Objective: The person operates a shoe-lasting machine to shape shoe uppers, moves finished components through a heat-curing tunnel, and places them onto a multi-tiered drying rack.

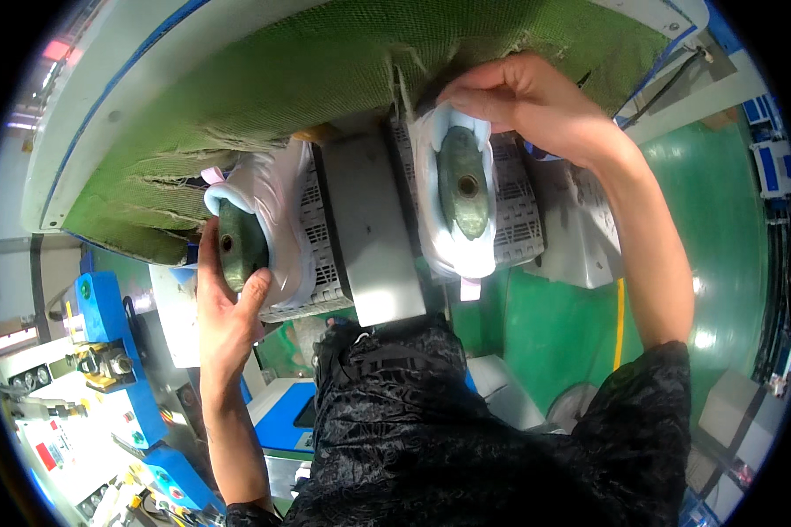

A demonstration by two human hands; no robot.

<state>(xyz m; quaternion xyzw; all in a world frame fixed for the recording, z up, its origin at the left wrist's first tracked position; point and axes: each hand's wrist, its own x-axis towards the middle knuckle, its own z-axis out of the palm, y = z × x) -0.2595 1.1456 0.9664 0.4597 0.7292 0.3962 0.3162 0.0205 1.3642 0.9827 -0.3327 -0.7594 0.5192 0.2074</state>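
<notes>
Two white shoes lie side by side, each with a green shoe last inside and pale blue lining. My left hand [227, 307] is closed around the collar of the left shoe [283, 220], thumb and fingers on either side of its last [242, 250]. The left shoe leans on its side, a pink tab at its far end. My right hand [514, 101] pinches the far end of the right shoe's [429, 206] opening, just beyond its last [462, 158]. That shoe sits upright, its pink tab [470, 289] toward me. The right fingertips are partly hidden.
A frayed green mesh curtain [325, 66] hangs from a white curved housing [88, 114] just beyond the shoes. Slotted white conveyor belts [517, 202] flank a grey metal divider [369, 220]. Blue machines [105, 307] stand at left; green floor [571, 325] with a yellow line lies right.
</notes>
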